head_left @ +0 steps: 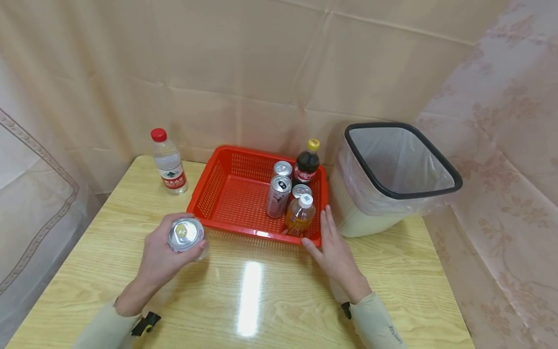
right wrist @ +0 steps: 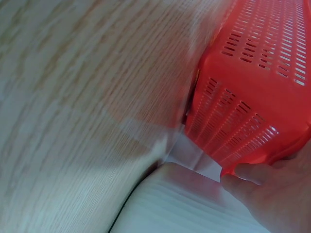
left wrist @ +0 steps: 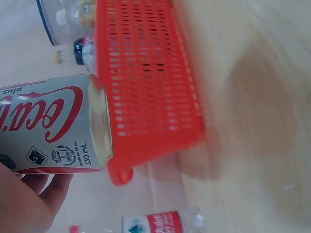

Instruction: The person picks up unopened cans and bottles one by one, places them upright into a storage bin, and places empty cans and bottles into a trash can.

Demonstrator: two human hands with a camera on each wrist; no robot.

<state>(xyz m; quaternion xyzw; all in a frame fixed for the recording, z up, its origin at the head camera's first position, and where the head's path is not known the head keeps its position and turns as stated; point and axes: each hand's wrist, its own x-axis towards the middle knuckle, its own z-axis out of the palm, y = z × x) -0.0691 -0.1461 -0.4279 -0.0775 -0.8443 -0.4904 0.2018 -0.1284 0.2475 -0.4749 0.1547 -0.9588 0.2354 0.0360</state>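
My left hand (head_left: 159, 252) grips a silver Coca-Cola can (left wrist: 53, 126), held above the table just off the front left corner of a red plastic basket (head_left: 231, 194). The can's top faces up in the head view. My right hand (head_left: 337, 257) touches the basket's front right corner, its fingers straight along the right side and its thumb at the front rim. In the right part of the basket stand a pink can (head_left: 277, 201), two more cans, a cola bottle (head_left: 307, 167) with a yellow cap and an orange drink bottle (head_left: 299, 220) with a white cap.
A water bottle (head_left: 173, 169) with a red cap stands on the table (head_left: 209, 310), left of the basket. Close to the basket's right side is a bin (head_left: 359, 213) with a black rim and a clear liner. Curtains (head_left: 240, 72) hang behind the table.
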